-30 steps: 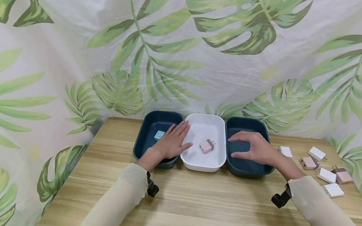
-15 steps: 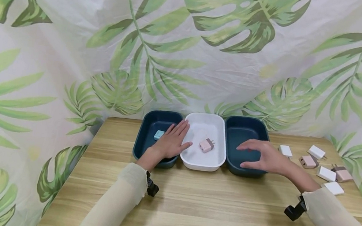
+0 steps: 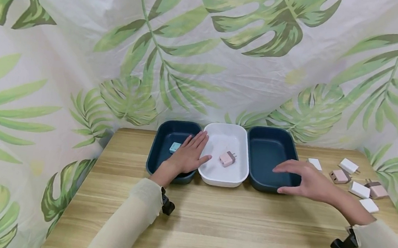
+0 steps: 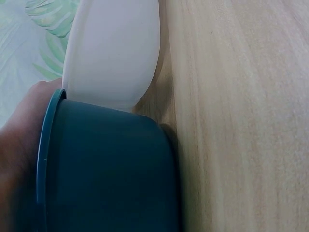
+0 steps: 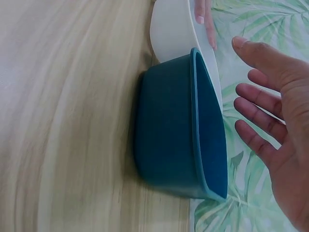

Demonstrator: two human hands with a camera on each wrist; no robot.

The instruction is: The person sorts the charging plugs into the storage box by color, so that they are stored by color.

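The person's left hand (image 3: 187, 157) lies released, fingers straight, over the dark blue rounded plastic tray (image 3: 161, 150) just left of the white rounded plastic tray (image 3: 224, 141), inside which sits a blocky pink-and-brown plug adapter (image 3: 226, 159). Right of the white tray, the right hand (image 3: 307, 180) hangs arched and unclasped near a second dark blue tray (image 3: 271, 147).
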